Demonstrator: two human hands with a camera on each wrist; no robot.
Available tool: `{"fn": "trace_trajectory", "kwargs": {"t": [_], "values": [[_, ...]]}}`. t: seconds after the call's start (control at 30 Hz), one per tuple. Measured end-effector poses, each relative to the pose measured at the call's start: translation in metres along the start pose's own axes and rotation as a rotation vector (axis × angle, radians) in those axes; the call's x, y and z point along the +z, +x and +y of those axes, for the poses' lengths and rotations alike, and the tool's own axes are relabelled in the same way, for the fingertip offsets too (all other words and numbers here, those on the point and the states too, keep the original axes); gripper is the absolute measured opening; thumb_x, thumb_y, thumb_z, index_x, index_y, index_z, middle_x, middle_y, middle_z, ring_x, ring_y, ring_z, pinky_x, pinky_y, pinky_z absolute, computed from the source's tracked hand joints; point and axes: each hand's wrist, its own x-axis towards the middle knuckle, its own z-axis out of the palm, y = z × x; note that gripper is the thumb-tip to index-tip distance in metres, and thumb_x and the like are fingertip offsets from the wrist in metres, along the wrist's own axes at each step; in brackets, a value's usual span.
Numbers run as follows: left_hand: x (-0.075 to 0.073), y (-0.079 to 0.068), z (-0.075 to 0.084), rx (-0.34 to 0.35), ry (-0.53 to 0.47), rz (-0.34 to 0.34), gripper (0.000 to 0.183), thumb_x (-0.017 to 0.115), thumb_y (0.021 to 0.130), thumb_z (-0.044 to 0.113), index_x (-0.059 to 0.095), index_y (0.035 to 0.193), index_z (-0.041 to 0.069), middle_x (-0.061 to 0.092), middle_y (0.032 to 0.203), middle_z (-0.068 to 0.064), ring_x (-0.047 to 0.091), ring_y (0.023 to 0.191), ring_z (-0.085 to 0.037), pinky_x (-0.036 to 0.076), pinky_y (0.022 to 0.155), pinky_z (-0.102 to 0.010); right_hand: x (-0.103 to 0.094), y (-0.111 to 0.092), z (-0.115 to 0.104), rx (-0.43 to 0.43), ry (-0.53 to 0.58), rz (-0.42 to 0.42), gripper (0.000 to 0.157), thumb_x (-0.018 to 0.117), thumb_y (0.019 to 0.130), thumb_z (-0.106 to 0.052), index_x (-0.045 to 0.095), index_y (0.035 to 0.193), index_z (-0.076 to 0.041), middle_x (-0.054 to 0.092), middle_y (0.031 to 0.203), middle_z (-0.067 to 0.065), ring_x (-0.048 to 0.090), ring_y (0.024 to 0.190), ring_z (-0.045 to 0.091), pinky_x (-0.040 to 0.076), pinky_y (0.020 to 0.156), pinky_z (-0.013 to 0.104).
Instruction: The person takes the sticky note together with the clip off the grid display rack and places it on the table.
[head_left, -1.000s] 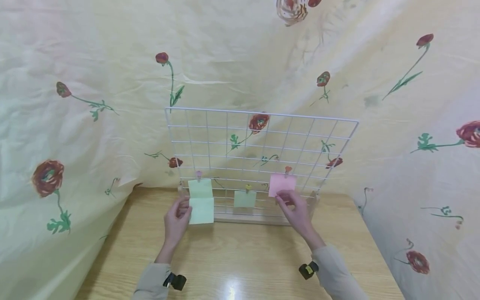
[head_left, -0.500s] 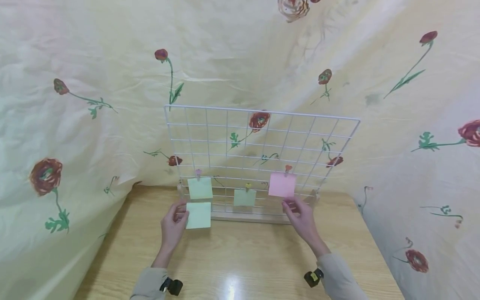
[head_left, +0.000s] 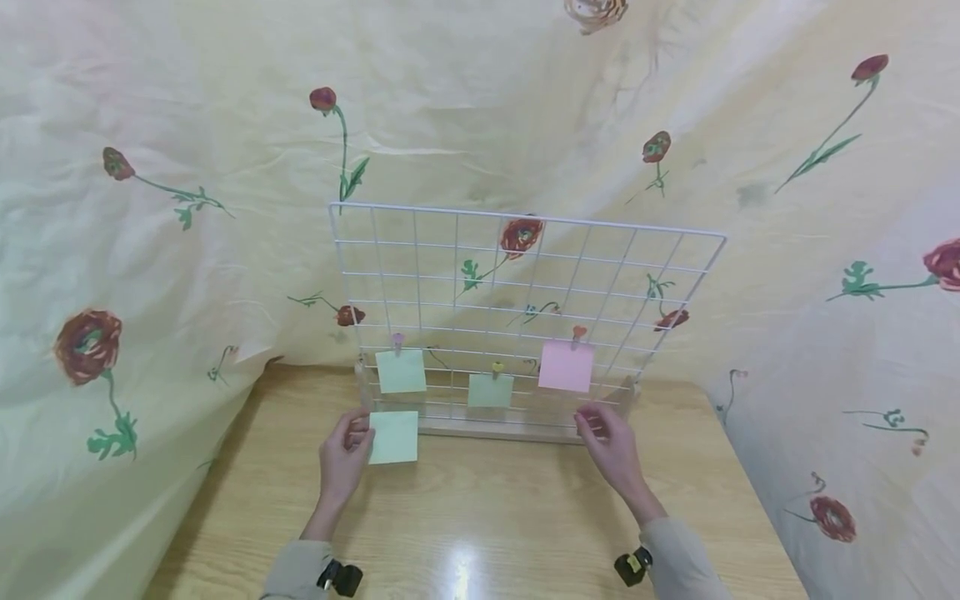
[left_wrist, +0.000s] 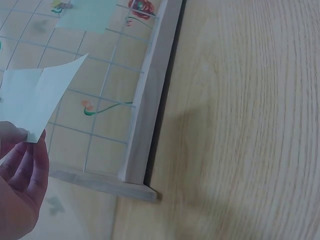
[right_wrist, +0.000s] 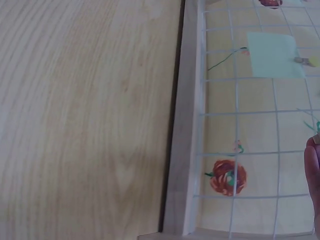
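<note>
My left hand (head_left: 343,457) pinches a pale green sticky note (head_left: 393,437) by its left edge, in front of the wire grid's (head_left: 525,219) lower left. In the left wrist view this note (left_wrist: 35,95) bends slightly between thumb and fingers. Lower right of the grid, my right hand (head_left: 613,450) has thumb and fingers drawn together; the right wrist view shows a small tan piece (right_wrist: 317,139) at its fingertips, mostly out of frame. Above that hand hangs a pink note (head_left: 566,367) under a red-topped clip (head_left: 578,333). Two green notes hang under purple and yellow-topped clips (head_left: 498,368).
The white grid stands in a wooden base (head_left: 495,428) at the back of the wooden table (head_left: 465,508). Behind and beside it hangs a pale cloth (head_left: 247,67) printed with red flowers.
My left hand has drawn the held note down and slightly left, apart from the hanging green note. The right hand has moved down and right, off the pink note's lower edge.
</note>
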Motion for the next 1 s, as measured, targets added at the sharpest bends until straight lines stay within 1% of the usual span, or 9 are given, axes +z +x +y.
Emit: {"fn": "trace_trajectory", "kwargs": {"t": [0.17, 0.23, 0.33, 0.4, 0.6, 0.7, 0.83, 0.9, 1.0], "values": [[0.001, -0.001, -0.025, -0.053, 0.009, 0.029, 0.03, 0.062, 0.087, -0.012, 0.059, 0.116, -0.007, 0.067, 0.095, -0.023, 0.067, 0.08, -0.036, 0.053, 0.067, -0.016, -0.001, -0.006, 0.006, 0.006, -0.007, 0.013, 0.016, 0.064, 0.083, 0.016, 0.062, 0.097, 0.01, 0.066, 0.087, 0.018, 0.065, 0.071, 0.032, 0.057, 0.06, 0.025], [0.001, -0.001, -0.033, -0.075, 0.007, 0.03, 0.031, 0.063, 0.087, -0.011, 0.059, 0.117, -0.005, 0.067, 0.095, -0.021, 0.067, 0.08, -0.034, 0.053, 0.067, -0.017, -0.002, -0.009, 0.008, 0.011, -0.018, 0.017, 0.017, 0.064, 0.082, 0.017, 0.062, 0.097, 0.011, 0.066, 0.087, 0.019, 0.064, 0.07, 0.033, 0.057, 0.06, 0.025], [0.0, -0.004, -0.038, -0.087, 0.004, 0.029, 0.032, 0.063, 0.087, -0.01, 0.059, 0.118, -0.005, 0.067, 0.095, -0.021, 0.067, 0.08, -0.033, 0.054, 0.066, -0.019, -0.004, -0.016, 0.012, 0.041, -0.041, 0.023, 0.016, 0.065, 0.083, 0.014, 0.063, 0.099, 0.009, 0.067, 0.087, 0.018, 0.065, 0.07, 0.028, 0.056, 0.061, 0.022], [-0.002, -0.005, -0.04, -0.106, -0.001, 0.032, 0.032, 0.063, 0.086, -0.01, 0.06, 0.118, -0.004, 0.067, 0.094, -0.02, 0.067, 0.08, -0.034, 0.055, 0.066, -0.02, -0.006, -0.02, 0.017, 0.067, -0.044, 0.022, 0.015, 0.065, 0.085, 0.011, 0.064, 0.1, 0.007, 0.067, 0.088, 0.016, 0.065, 0.07, 0.024, 0.055, 0.061, 0.021], [-0.006, -0.01, -0.047, -0.183, 0.043, 0.03, 0.031, 0.062, 0.089, -0.007, 0.059, 0.12, -0.001, 0.066, 0.096, -0.019, 0.067, 0.084, -0.032, 0.054, 0.066, -0.019, -0.011, -0.035, 0.031, 0.121, -0.032, 0.015, 0.014, 0.064, 0.087, 0.007, 0.063, 0.101, 0.006, 0.067, 0.089, 0.016, 0.065, 0.071, 0.02, 0.055, 0.063, 0.022], [-0.009, -0.013, -0.052, -0.209, 0.065, 0.025, 0.031, 0.061, 0.09, -0.006, 0.059, 0.12, -0.001, 0.066, 0.097, -0.02, 0.067, 0.084, -0.031, 0.053, 0.066, -0.019, -0.012, -0.042, 0.037, 0.163, -0.045, 0.012, 0.013, 0.064, 0.087, 0.007, 0.063, 0.1, 0.005, 0.067, 0.089, 0.015, 0.064, 0.071, 0.015, 0.055, 0.064, 0.022], [-0.01, -0.016, -0.057, -0.214, 0.075, 0.03, 0.031, 0.061, 0.089, -0.007, 0.059, 0.12, -0.001, 0.066, 0.097, -0.02, 0.067, 0.083, -0.033, 0.053, 0.064, -0.019, -0.012, -0.05, 0.044, 0.214, -0.075, 0.006, 0.013, 0.065, 0.087, 0.005, 0.064, 0.1, 0.003, 0.067, 0.088, 0.012, 0.062, 0.072, 0.011, 0.056, 0.064, 0.024], [-0.011, -0.017, -0.061, -0.204, 0.082, 0.027, 0.031, 0.061, 0.089, -0.008, 0.059, 0.119, -0.002, 0.066, 0.096, -0.021, 0.067, 0.082, -0.033, 0.053, 0.064, -0.019, -0.012, -0.054, 0.046, 0.229, -0.09, 0.005, 0.013, 0.066, 0.087, 0.004, 0.064, 0.1, 0.002, 0.067, 0.089, 0.011, 0.062, 0.073, 0.013, 0.056, 0.064, 0.025], [-0.012, -0.02, -0.067, -0.181, 0.101, 0.023, 0.031, 0.062, 0.088, -0.009, 0.059, 0.118, -0.003, 0.066, 0.095, -0.021, 0.067, 0.08, -0.033, 0.054, 0.064, -0.02, -0.012, -0.058, 0.049, 0.222, -0.119, -0.002, 0.013, 0.065, 0.087, 0.004, 0.064, 0.1, 0.004, 0.066, 0.089, 0.012, 0.063, 0.074, 0.019, 0.056, 0.063, 0.025]]}}
